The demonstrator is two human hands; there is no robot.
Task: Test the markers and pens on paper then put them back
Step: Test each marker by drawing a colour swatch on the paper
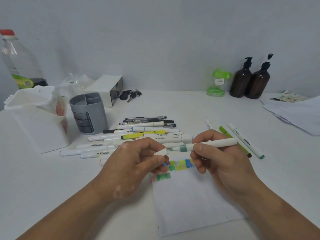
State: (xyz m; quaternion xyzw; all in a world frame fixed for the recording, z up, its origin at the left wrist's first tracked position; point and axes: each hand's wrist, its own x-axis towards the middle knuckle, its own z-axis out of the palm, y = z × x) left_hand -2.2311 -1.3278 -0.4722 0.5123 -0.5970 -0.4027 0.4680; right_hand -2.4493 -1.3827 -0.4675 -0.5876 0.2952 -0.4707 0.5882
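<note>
My right hand (220,160) grips a white marker (211,144) with a green band, held level above the paper, its tip pointing left. My left hand (133,161) pinches the marker's white cap (161,152) right at that tip; cap and tip almost touch. Below the hands lies a white sheet of paper (194,201) with green, yellow, blue and orange test swatches (180,166) along its top. A pile of several markers and pens (138,135) lies behind my left hand. A grey pen holder (90,113) stands at the left, with nothing visible in its top compartments.
Three markers (242,139) lie apart at the right. A white plastic tub (39,118), a large bottle (19,61), a white box (110,89) and keys (129,95) stand at the left back. A green jar (218,83), two brown pump bottles (249,82) and loose papers (297,113) are at the right.
</note>
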